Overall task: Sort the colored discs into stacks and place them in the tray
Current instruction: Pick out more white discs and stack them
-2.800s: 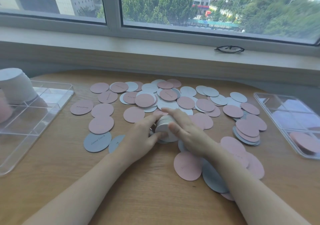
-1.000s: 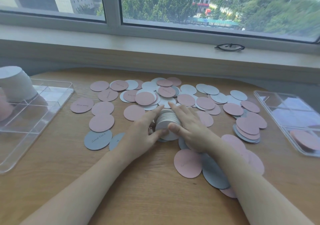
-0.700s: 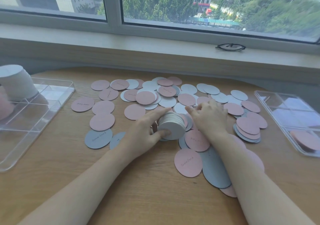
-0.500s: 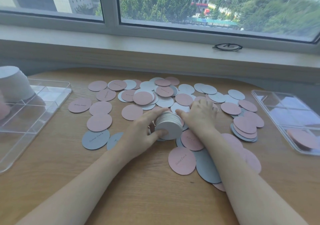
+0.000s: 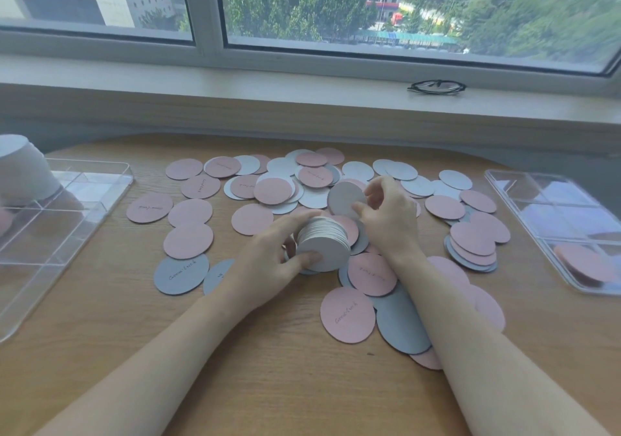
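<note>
While the left hand [image 5: 268, 261] grips a stack [image 5: 322, 244] of white discs near the middle of the tabletop [image 5: 268, 385], the right hand [image 5: 386, 214] pinches one white disc [image 5: 344, 199] just behind that stack. The left thumb lies on the front face of the stack and the other fingers curl over its top; the stack is tilted, with its flat face turned toward the near edge. The single disc stands almost upright between the right thumb and fingers, raised over the loose discs. I cannot tell if it touches the stack.

Many loose pink discs [image 5: 188, 241] and white ones [image 5: 455, 179] lie spread across the far half of the tabletop, many of them overlapping. A grey disc [image 5: 181, 274] with handwriting lies to the left of the left wrist. Nearer the front edge, a pink disc with writing [image 5: 347, 314] lies beside a large grey one [image 5: 400, 324], which goes partly under the right forearm.

A clear tray [image 5: 100, 180] with compartments sits at the left edge; a tall white stack [image 5: 23, 170] stands in its far compartment. A second clear tray [image 5: 524, 180] sits at the right edge, with pink discs [image 5: 584, 264] in its near compartment. Glasses [image 5: 437, 87] lie on the windowsill [image 5: 235, 93] behind the tabletop.
</note>
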The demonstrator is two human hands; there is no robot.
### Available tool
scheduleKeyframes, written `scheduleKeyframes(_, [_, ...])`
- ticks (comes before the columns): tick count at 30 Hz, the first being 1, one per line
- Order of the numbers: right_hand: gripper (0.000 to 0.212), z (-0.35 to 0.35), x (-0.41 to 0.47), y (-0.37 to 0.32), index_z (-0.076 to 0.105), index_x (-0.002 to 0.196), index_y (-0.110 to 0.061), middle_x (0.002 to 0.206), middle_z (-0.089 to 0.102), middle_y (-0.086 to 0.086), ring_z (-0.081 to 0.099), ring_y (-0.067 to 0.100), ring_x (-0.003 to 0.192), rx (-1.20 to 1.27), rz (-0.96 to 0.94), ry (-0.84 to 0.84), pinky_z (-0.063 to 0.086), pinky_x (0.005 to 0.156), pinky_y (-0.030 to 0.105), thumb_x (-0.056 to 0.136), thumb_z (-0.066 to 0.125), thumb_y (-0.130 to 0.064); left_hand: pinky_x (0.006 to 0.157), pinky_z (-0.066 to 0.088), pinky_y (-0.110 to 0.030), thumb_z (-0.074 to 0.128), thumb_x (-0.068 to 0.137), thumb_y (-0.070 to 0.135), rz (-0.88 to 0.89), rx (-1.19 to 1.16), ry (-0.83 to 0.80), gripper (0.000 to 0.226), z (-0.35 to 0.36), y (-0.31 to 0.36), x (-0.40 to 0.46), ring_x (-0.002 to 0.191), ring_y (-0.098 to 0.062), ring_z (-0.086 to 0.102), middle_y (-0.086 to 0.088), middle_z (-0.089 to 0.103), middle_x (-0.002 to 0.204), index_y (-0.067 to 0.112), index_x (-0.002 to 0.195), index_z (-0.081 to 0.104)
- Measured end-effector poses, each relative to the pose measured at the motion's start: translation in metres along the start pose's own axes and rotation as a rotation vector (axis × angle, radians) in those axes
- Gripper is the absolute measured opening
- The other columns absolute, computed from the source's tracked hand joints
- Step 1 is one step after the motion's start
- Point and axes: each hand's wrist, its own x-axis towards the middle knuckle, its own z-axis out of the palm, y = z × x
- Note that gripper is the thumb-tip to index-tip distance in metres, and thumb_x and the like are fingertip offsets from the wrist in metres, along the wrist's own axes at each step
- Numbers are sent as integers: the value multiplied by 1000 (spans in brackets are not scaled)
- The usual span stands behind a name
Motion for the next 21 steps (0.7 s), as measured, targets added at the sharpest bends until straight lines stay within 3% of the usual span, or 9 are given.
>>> scheduleKeyframes(4, [16,-13,-2,1,56,92,-20,79,61,-11,61,17,79,-7,-59,55,49,87,50,86,71,-20,61,39,-9,76,86,14,-23,-5,11,59,0,-1,0,58,2,50,47,51,90,32,138,54])
scheduleKeyframes(8, [15,-27,-3,3,50,85,-20,76,60,-2,55,24,73,-134,-167,119,43,83,42,93,63,-20,60,39,-10,78,83,15,-51,-16,43,60,0,-2,0,56,0,49,22,55,78,34,136,56])
scheduleKeyframes(11, [15,-34,-1,5,49,84,-19,70,58,1,54,29,68,-183,-162,137,42,74,37,95,58,-23,59,39,-11,79,82,17,-52,-21,49,58,1,-2,1,56,-1,49,17,54,79,34,133,57])
scheduleKeyframes(14, [12,-36,-3,-1,55,85,-17,75,61,-2,56,19,72,-58,-181,30,44,67,30,94,61,-20,61,41,-15,80,81,21,-61,-34,53,58,3,-7,3,67,-7,55,11,62,90,37,132,56])
scheduleKeyframes(18, [1,-31,-11,-11,67,93,-16,83,68,-7,61,6,82,182,-195,-235,48,74,20,92,66,-17,65,43,-15,81,80,22,-75,-28,61,63,5,-11,4,78,-10,58,9,63,101,32,136,52])
scheduleKeyframes(21, [16,-25,-14,-11,72,103,-20,91,73,-5,67,14,92,283,-196,-370,53,85,36,92,62,-26,65,41,-15,79,82,28,-74,47,89,62,4,-9,2,73,-6,57,16,61,90,36,137,51])
